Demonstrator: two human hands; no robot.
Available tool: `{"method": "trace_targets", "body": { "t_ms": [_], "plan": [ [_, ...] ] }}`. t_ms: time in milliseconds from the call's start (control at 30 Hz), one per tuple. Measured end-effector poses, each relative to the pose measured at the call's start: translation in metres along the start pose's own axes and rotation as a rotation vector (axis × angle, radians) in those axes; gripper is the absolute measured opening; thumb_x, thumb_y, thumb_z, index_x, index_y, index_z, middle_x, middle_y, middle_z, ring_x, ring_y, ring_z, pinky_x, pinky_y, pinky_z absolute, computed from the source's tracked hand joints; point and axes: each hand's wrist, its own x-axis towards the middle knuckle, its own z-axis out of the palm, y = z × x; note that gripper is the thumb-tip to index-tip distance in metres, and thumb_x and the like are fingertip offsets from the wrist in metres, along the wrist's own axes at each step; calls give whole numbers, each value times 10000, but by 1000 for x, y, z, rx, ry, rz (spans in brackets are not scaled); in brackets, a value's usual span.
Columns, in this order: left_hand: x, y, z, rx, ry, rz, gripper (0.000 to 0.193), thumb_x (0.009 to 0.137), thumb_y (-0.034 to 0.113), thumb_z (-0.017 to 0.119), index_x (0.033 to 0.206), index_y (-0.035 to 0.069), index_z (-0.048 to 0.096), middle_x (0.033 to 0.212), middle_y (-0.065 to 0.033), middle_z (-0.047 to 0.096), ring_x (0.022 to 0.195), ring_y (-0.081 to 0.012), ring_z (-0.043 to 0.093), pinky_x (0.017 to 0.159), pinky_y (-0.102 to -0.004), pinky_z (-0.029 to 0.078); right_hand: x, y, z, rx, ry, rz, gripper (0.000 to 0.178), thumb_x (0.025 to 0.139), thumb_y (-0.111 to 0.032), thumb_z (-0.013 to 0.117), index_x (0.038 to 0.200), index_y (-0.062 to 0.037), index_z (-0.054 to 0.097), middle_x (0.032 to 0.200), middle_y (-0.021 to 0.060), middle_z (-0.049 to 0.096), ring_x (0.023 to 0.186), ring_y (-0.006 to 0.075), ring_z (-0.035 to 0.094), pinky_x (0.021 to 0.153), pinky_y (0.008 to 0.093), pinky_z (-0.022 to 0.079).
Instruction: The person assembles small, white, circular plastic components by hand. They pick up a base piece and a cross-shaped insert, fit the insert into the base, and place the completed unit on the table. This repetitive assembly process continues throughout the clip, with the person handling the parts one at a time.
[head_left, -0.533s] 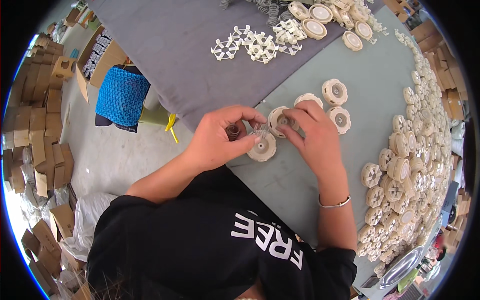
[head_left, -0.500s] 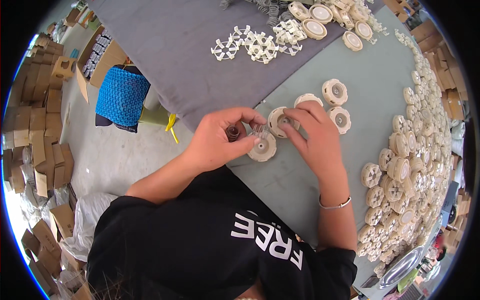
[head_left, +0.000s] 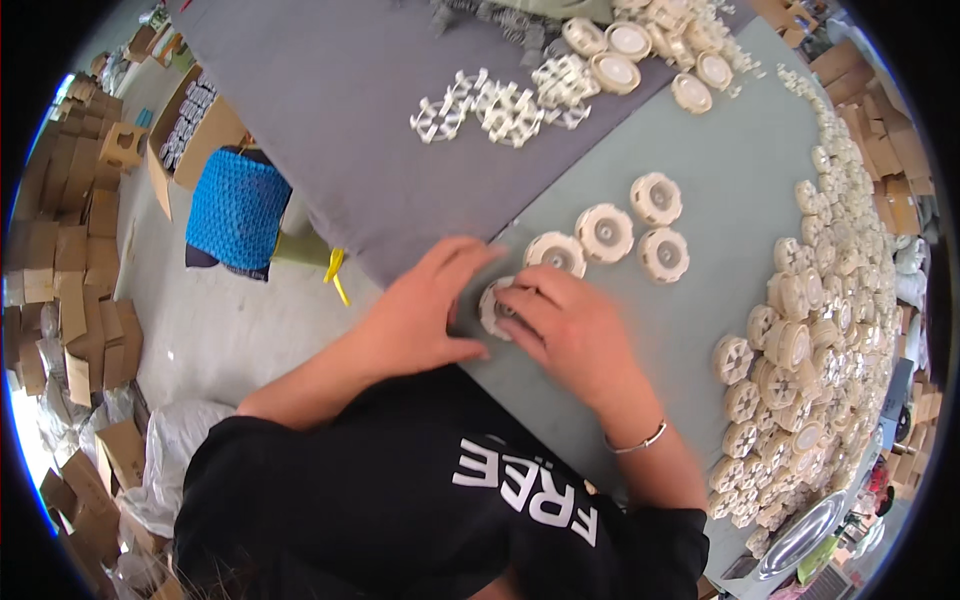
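Five cream round plastic housings with notched rims lie on the grey-green tabletop. The nearest housing (head_left: 489,308) is between my hands. My right hand (head_left: 575,325) reaches over it, fingers and thumb closed on a small coil spring (head_left: 507,311) at its centre, partly hidden by the fingers. My left hand (head_left: 420,310) curves round the left side of this housing, thumb and fingers apart and blurred; no held thing can be made out in it. Beyond are a second housing (head_left: 556,257), a third housing (head_left: 604,233), a fourth housing (head_left: 656,199) and a fifth housing (head_left: 664,255), with springs visible in their centres.
A large heap of cream round parts (head_left: 800,370) covers the right side. White clip rings (head_left: 505,110) lie on the dark grey cloth (head_left: 330,90) at the far side, near grey springs (head_left: 500,20) and more round parts (head_left: 615,72). A blue cushion (head_left: 238,210) stands left of the table.
My right hand has moved left and nearer, from the second housing to the nearest one. My left hand has drawn back slightly, its fingers parting; the springs seen in it earlier no longer show clearly.
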Motion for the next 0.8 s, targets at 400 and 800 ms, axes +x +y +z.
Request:
{"method": "trace_targets", "body": {
  "t_ms": [400, 800],
  "plan": [
    [105, 20, -17, 173, 110, 308, 622, 866, 234, 862, 1431, 131, 625, 1342, -93, 617, 735, -177, 623, 702, -327, 562, 94, 243, -123, -449, 412, 404, 490, 864, -300, 850, 1285, -93, 710, 1290, 173, 696, 1237, 347, 657, 1041, 473, 525],
    [334, 25, 6, 931, 164, 342, 125, 883, 75, 674, 982, 31, 737, 1009, -167, 751, 945, -351, 769, 806, -450, 622, 73, 219, -134, 40, 400, 897, 419, 1003, -323, 623, 1235, 22, 668, 787, 127, 755, 634, 246, 725, 635, 378, 555]
  ]
}}
